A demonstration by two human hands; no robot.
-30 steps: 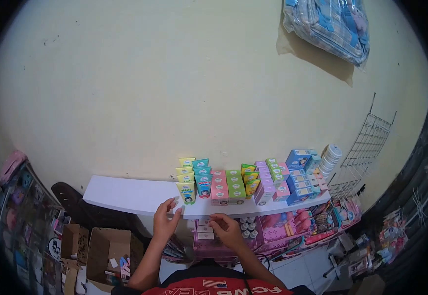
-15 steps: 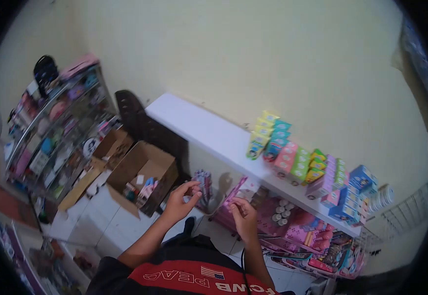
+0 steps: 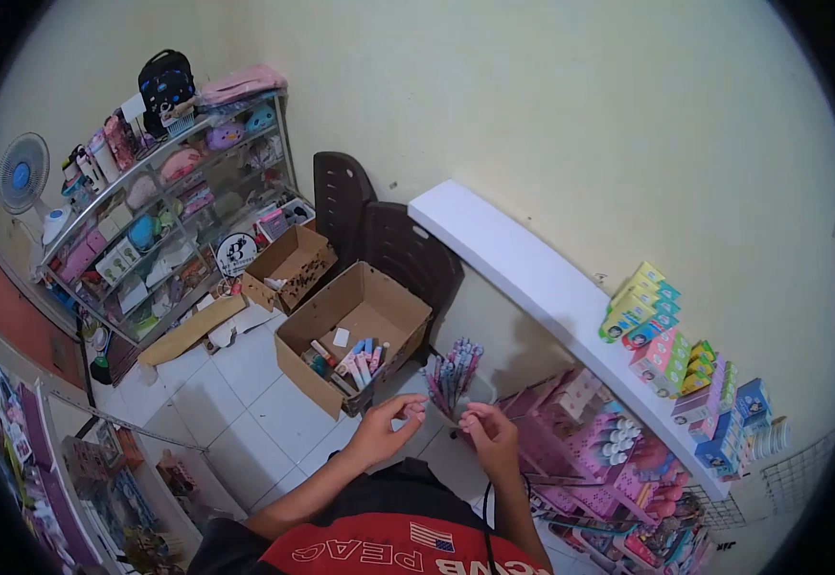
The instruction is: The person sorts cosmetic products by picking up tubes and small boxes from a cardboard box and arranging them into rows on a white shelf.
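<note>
My left hand [image 3: 388, 429] is raised in front of my body. Its fingers are loosely curled, with a gap between them and the thumb, and nothing shows in it. A short way to the right, my right hand [image 3: 492, 439] has its fingers bent in with the tips together; whether something small is between them cannot be made out. Just beyond both hands stands a bundle of slim patterned sticks [image 3: 454, 372], pencil- or pen-like, in a holder that is partly hidden. Left of it sits an open cardboard box [image 3: 393, 316] with several small boxes and tubes inside.
A white shelf [image 3: 503, 264] along the wall carries several rows of colourful packets [image 3: 662, 364]. Below is a pink rack [image 3: 551, 450] with white bottles. At left are a smaller carton [image 3: 293, 264], dark chairs [image 3: 393, 244], a glass display case [image 3: 173, 211] and a fan [image 3: 22, 177].
The view has swung left, so the shelf and packets sit further right and the cartons show more fully. My hands stay raised and apart, the right one with its fingers more drawn in.
</note>
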